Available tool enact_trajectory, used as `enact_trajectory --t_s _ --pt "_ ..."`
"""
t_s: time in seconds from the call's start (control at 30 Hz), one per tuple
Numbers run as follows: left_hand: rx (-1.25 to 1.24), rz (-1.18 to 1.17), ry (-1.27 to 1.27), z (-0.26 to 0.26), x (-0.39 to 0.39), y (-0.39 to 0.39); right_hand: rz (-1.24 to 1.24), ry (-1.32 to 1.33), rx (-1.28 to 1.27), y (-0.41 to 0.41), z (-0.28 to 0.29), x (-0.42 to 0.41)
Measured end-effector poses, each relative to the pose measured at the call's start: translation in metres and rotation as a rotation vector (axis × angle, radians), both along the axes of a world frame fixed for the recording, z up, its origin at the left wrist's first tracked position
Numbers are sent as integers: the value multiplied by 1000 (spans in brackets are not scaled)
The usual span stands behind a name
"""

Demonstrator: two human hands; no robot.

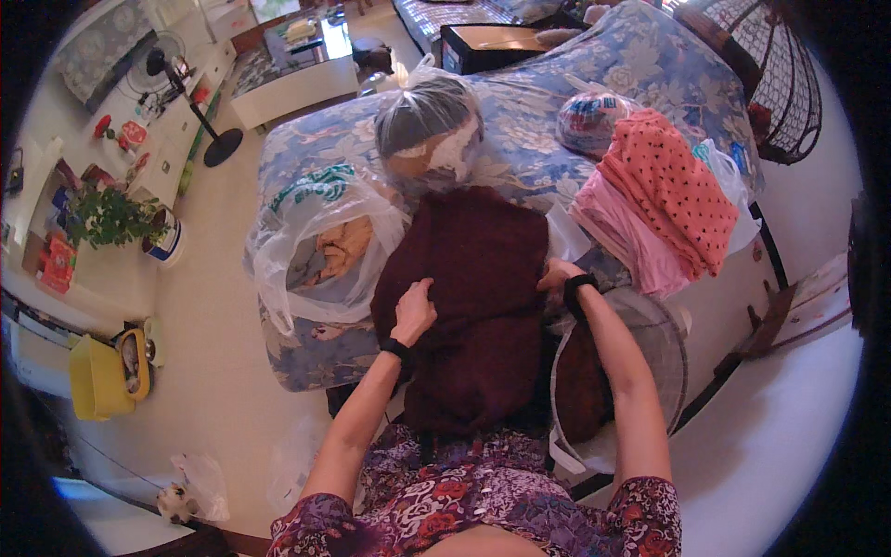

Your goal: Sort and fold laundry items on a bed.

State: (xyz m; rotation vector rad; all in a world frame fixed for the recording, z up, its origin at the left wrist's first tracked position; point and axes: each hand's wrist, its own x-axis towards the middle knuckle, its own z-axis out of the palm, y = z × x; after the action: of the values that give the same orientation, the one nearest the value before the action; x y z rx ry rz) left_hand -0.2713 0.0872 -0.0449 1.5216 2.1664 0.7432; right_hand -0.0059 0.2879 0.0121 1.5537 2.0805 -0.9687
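Observation:
A dark maroon knit garment (480, 271) lies spread over the front edge of the bed and hangs down over my lap. My left hand (415, 310) rests on its left part with the fingers curled; whether they pinch the cloth is hidden. At the garment's right edge my right hand (557, 275) grips the cloth. Left of the garment stands an open white plastic bag (278, 244) with orange and grey cloth inside. Beyond it sits a tied clear bag (428, 132) holding grey, tan and white fabric. Folded coral patterned clothing (668, 188) lies on pink clothing (626, 237) to the right.
A blue floral sheet (529, 132) covers the bed. A round mesh hamper (654, 362) with dark red cloth inside stands beneath my right forearm. Another filled plastic bag (592, 122) sits behind the pink pile. On the left floor are a standing fan (202, 115) and a yellow bin (97, 379).

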Motion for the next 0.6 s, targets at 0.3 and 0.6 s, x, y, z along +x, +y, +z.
enact_trajectory --t_s 0.3,0.6 --pt "17 8 -9 -1 2 1 103 -257 243 1 -22 -12" --pt "16 80 42 6 5 -1 11 -345 131 16 -16 2"
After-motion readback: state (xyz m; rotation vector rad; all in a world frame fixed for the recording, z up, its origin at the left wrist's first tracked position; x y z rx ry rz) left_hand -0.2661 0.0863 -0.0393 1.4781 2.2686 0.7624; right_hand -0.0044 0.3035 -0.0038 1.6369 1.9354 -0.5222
